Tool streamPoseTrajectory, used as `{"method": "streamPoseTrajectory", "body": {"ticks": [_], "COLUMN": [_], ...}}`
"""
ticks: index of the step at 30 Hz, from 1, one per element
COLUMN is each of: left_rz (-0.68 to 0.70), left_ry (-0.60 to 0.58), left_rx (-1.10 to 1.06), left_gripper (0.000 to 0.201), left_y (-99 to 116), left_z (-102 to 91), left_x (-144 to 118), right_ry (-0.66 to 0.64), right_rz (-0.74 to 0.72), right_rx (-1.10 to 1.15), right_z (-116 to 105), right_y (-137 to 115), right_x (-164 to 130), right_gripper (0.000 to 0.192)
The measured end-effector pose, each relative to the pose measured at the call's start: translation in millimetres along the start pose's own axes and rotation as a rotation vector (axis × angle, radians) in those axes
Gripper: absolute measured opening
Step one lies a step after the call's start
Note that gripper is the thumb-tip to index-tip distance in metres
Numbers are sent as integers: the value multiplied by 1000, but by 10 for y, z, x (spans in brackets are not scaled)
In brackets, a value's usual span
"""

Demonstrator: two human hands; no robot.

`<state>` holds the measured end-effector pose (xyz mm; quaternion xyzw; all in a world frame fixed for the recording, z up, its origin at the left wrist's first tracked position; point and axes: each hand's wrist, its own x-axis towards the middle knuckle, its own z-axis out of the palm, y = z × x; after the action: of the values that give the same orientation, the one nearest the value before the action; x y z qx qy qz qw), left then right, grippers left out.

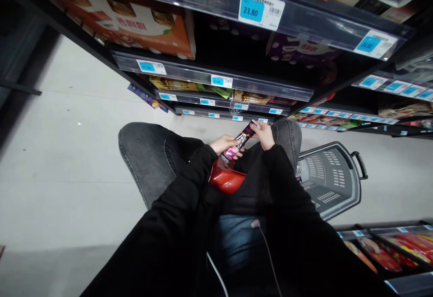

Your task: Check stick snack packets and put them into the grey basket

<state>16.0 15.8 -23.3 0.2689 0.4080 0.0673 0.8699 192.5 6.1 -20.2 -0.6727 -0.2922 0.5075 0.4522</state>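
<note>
— Where's the slim dark-and-pink snack packet [239, 144]?
— Pinched at both ends, left hand [223, 145] and right hand [264, 135].
— In the grey plastic basket [329, 177] yet?
— No; it waits beside the right hand.

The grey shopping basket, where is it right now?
In the head view the grey shopping basket sits on the floor at the person's right, just beyond the right knee and below the shelves, apart from both hands.
</note>
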Motion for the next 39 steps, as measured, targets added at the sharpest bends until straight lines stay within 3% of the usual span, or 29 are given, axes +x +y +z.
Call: {"method": "streamPoseTrajectory", "body": {"ticks": [8, 15, 24, 28, 33, 39], "left_rz": [36, 262, 295, 256, 110, 52], "left_ry": [26, 111, 236, 160, 35, 17], "left_rx": [53, 162, 115, 58, 89, 85], "left_gripper": [30, 33, 35, 38, 36, 29], "left_y": [-32, -33, -54, -19, 44, 54], "left_z": [-72, -119, -133, -77, -14, 0], "left_x": [69, 131, 180, 113, 12, 9], "right_ry": [-106, -127, -199, -206, -151, -128], "right_rz": [-2, -7, 7, 51, 152, 260], "right_rx": [-14, -41, -24, -26, -6, -33], "right_z": [-7, 37, 77, 80, 64, 76], "right_y": [21, -20, -45, 0, 63, 90], "right_x": [12, -29, -61, -33, 4, -8], "right_gripper": [30, 29, 39, 35, 31, 39]}}
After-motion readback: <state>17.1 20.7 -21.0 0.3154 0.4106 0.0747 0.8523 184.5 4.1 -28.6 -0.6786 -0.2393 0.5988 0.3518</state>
